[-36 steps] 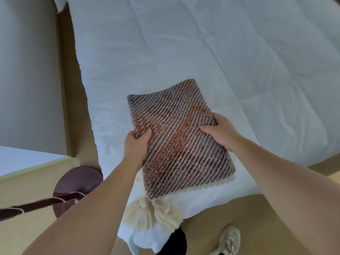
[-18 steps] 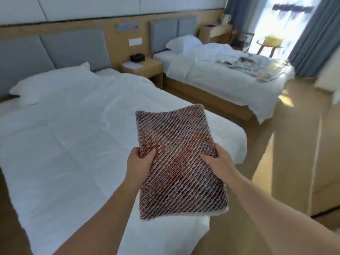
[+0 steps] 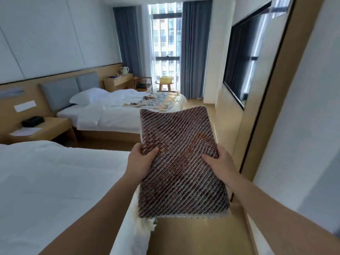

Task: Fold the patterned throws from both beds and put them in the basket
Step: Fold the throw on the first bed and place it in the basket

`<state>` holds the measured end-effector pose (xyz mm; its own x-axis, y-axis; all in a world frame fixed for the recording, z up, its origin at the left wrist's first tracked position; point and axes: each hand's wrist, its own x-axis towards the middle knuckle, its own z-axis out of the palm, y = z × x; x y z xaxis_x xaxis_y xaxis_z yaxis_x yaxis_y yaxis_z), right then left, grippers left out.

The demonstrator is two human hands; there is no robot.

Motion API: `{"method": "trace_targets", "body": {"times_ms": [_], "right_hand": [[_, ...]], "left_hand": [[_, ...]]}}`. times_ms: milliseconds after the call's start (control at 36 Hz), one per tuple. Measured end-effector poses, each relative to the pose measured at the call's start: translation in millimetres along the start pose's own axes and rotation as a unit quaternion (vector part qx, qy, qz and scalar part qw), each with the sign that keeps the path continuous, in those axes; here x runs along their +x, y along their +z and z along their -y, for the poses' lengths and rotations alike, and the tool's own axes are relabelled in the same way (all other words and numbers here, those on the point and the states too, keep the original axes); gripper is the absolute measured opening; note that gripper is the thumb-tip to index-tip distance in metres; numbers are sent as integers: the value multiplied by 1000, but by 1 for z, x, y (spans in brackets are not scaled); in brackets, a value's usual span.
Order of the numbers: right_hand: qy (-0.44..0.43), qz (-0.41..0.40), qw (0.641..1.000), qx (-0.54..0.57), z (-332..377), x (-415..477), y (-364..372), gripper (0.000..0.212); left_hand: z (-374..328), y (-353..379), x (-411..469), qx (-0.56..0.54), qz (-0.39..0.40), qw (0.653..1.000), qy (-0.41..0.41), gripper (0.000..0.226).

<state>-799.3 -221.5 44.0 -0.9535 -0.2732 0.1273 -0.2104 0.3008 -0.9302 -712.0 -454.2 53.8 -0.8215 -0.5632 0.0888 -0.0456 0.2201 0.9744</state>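
A folded brown and orange woven throw [image 3: 179,159] is held flat in front of me above the floor beside the near bed. My left hand [image 3: 140,159] grips its left edge, thumb on top. My right hand [image 3: 219,161] grips its right edge the same way. White tassels hang from its lower left corner. A second patterned throw [image 3: 160,102] lies spread and unfolded on the foot of the far bed [image 3: 110,115]. A yellow basket [image 3: 166,79] sits on a small round table by the window.
The near bed [image 3: 55,181] with a white duvet fills the lower left. A wooden nightstand [image 3: 42,129] stands between the beds. A wall panel with a dark screen [image 3: 244,61] runs along the right. A desk and chair stand by the curtains.
The throw has been lifted off the near bed and carried with both hands as my view swung from the bed toward the far bed and window.
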Motion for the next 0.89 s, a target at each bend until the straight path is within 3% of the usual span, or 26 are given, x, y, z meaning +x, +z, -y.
{"method": "trace_targets", "body": {"times_ms": [361,583,750,889], "right_hand": [[17,-74,997,-29,-45,22,-120,54],[38,-110,992,-50,-62,72,-128,54],[66,-101,992,-43,-71,138,-110,50],[102,-102,989,-34,-71,196,-90,49]], "left_hand": [[-29,136,18,-20,86,996,26,32],[-25,169,78,-29,138,990,18,34],[-17,178,147,-54,164,985,18,21],[-11,179,214,-55,184,981,16,28]]}}
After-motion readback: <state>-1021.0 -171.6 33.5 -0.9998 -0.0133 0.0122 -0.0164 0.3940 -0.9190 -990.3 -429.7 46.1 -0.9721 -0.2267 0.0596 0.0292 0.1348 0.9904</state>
